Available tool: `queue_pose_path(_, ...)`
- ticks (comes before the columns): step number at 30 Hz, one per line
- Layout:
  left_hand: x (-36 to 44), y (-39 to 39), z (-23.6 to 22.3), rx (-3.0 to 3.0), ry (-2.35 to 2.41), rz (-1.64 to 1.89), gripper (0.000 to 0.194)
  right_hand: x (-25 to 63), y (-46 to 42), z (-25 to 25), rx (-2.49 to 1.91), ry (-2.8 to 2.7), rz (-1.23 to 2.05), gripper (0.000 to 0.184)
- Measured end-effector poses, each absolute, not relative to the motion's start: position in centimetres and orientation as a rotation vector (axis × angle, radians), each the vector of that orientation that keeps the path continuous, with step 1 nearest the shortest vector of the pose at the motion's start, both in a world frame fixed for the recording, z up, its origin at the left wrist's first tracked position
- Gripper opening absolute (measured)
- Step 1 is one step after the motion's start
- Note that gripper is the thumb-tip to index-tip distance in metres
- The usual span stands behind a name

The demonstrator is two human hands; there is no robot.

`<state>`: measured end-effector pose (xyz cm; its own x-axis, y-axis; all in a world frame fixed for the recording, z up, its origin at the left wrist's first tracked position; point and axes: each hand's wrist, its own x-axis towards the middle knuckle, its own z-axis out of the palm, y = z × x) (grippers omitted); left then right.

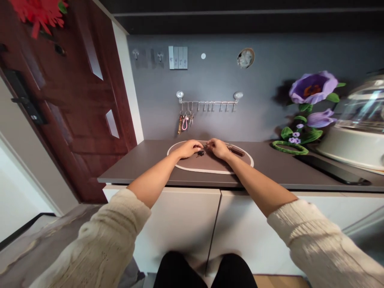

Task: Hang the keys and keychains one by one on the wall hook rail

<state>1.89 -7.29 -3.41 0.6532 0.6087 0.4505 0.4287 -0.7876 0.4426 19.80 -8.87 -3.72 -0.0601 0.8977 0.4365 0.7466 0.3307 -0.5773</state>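
Both my hands rest over an oval brown tray [240, 165] with a pale rim on the grey countertop [135, 164]. My left hand [189, 148] is curled, its fingertips pinching a small dark key item [200, 153] on the tray. My right hand [218, 148] is curled too, its fingers meeting the same small item from the right. A dark reddish strap or key fob [236, 151] lies on the tray just right of my right hand. What exactly sits between the fingers is too small to make out.
A metal hook rail [209, 102] on the grey wall carries key bunches [185, 121] at its left end. Purple artificial flowers [312, 105] and a white lidded appliance [357, 128] stand at the right. A dark red door [69, 100] is at the left; white cabinet doors sit below the counter.
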Motion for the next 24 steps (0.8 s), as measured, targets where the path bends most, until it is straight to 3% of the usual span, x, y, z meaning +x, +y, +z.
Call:
queue_pose_path(10,2.06,-7.34,-3.51,2.774,0.741,0.807,0.023,19.55,-8.56,-3.85,-1.548,-1.997,0.053,0.019)
queue_pose_path(24,2.01,-6.54,-3.37,2.595,0.966,1.024,0.016,19.29,-8.40,-3.37,-1.542,-2.118,-0.068,0.021)
